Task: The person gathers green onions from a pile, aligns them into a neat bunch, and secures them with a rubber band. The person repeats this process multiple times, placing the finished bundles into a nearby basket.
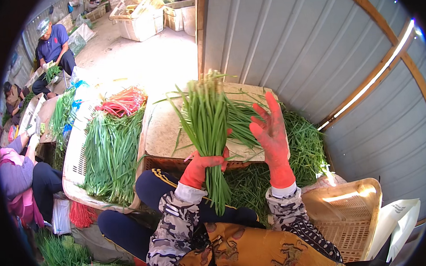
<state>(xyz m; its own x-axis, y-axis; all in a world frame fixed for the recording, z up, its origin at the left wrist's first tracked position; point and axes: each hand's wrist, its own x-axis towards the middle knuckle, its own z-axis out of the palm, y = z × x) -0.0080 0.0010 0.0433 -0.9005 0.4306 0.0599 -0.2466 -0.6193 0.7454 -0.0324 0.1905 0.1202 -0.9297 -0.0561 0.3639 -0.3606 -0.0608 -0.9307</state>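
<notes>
My left hand [204, 166], in an orange-red glove, is closed around the lower part of a bundle of long green leafy stalks [209, 124], which look like garlic chives. The bundle stands upright, its pale ends at the top and blurred, its leaf tips hanging below my fist. To its right my right hand [272, 137], gloved alike, is raised with its fingers spread and holds nothing. Behind both, more green stalks [243, 126] lie on a worn pale board [163, 135] that rests on a crate.
At left, a white plastic crate [70, 175] holds green stalks and red ties [124, 101]. Loose greens [304, 147] are heaped right of the board, near a corrugated metal wall [266, 41]. An empty-looking tan basket [345, 216] tilts at lower right. Other people sit at far left.
</notes>
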